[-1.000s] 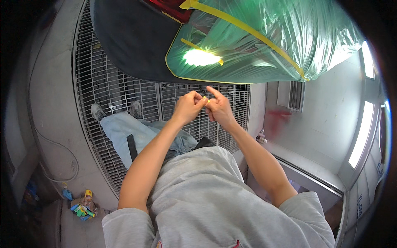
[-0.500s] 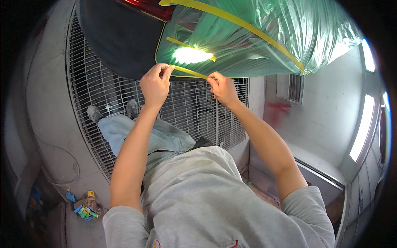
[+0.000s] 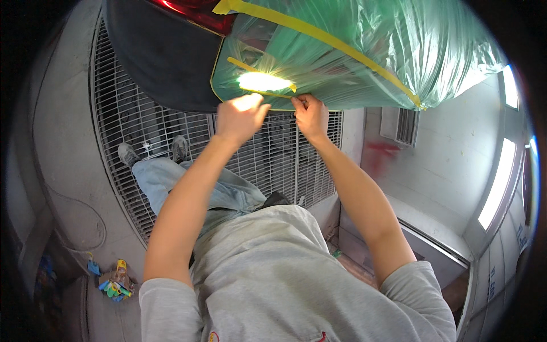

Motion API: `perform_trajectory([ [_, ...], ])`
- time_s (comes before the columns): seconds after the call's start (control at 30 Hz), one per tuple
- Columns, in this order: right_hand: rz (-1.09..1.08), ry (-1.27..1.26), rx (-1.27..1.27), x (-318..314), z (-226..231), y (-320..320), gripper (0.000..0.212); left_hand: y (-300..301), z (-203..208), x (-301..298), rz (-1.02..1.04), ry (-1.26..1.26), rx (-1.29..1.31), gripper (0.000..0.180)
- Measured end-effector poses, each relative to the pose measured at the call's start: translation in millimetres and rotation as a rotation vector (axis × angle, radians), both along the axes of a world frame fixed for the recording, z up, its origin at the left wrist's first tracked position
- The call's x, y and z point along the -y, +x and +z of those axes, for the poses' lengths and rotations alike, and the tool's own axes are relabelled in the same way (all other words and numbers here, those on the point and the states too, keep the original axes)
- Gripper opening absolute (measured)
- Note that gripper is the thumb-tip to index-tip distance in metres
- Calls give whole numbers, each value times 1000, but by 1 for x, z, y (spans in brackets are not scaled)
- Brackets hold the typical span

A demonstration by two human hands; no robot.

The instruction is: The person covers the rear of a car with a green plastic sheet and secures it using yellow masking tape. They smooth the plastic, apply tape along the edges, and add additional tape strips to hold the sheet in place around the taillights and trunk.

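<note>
Pressing upward, both hands are working along the lower edge of a green plastic sheet (image 3: 364,51) that is draped over a dark car body (image 3: 154,62), evidently as masking. The left hand (image 3: 239,117) is lying fairly flat with its fingers (image 3: 250,102) spread loosely and not clenched on anything, the tips touching the yellow tape (image 3: 268,94) that is running along the sheet's rim just above them; this looks like a smoothing touch, bedding the tape against the panel. The right hand (image 3: 310,114) is curled, its fingers (image 3: 302,102) pinching the same strip of tape just beside the left fingertips, most likely keeping it taut and aligned while the other hand is rubbing it down. Whether the pinch is also catching the plastic edge cannot be told. A bright glare spot (image 3: 262,82) is sitting on the sheet directly above both sets of fingers. A second, longer band of yellow tape (image 3: 342,48) is crossing the sheet well above and to the right of the fingers, holding the wrap closed. A red tail light (image 3: 194,14) is showing uncovered up and left of the left fingers. Far below the fingers, a metal floor grating (image 3: 142,137) is carrying the person's feet, and a small cluster of colourful items (image 3: 114,282) is lying on the floor well down and left.
</note>
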State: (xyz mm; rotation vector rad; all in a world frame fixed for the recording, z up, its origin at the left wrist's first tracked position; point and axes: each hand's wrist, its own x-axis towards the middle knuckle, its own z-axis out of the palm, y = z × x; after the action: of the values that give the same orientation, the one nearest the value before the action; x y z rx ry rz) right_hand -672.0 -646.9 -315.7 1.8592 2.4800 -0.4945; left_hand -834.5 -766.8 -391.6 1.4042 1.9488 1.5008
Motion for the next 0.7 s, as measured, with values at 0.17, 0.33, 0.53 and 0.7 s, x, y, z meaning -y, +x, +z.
perform_trajectory([
  [0.17,40,86,-32,-1,-3,-3,25,25,19,-48,-339,-243,-195,13],
  [0.33,129,123,50,-7,-12,-1,22,32,29,-62,-325,-332,-199,12],
  [0.53,-644,-133,-680,18,-17,10,23,39,29,-62,-271,-316,-65,12],
  [0.7,-706,-375,-821,85,-12,54,16,64,39,-56,-237,-365,-12,21],
])
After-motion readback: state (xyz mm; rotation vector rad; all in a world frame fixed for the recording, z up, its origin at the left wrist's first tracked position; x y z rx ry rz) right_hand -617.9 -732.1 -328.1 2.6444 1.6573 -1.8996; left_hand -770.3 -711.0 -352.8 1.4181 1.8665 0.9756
